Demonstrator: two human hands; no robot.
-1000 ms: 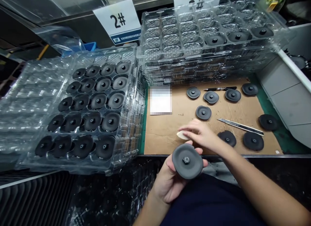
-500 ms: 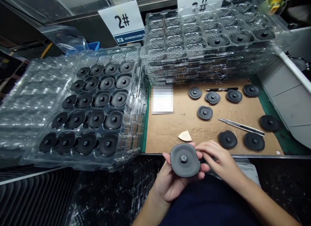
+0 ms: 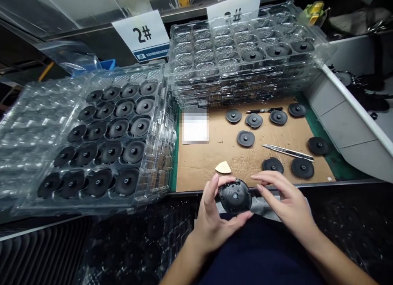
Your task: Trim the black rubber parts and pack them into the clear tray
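Note:
My left hand (image 3: pixel 211 219) grips a round black plastic disc (image 3: pixel 235 195) by its edges, between the thumb below and the fingers above. The disc's glossier face, with small pegs and a central ring, is turned up toward me. Just to its right is my right hand (image 3: pixel 282 199), thumb and index finger apart, with nothing between them. A cream wedge-shaped sponge (image 3: pixel 223 167) lies on the cardboard (image 3: pixel 196 174) beyond the disc. Several similar discs with central stems, such as one black disc (image 3: pixel 246 138), rest on the cardboard, one close behind my right hand.
At left, a clear tray (image 3: pixel 156 125) holds rows of black discs. Behind the cardboard stands a stack of clear trays (image 3: pixel 245 78) with a few discs on top. A utility knife (image 3: pixel 288 152) and a pen (image 3: pixel 264 110) lie among the loose discs. A grey bin wall (image 3: pixel 346 113) borders the right.
The disc in my left hand has been turned over, from its matte stem side to its glossy pegged side. My right fingers have come away from its edge. The camera view has shifted.

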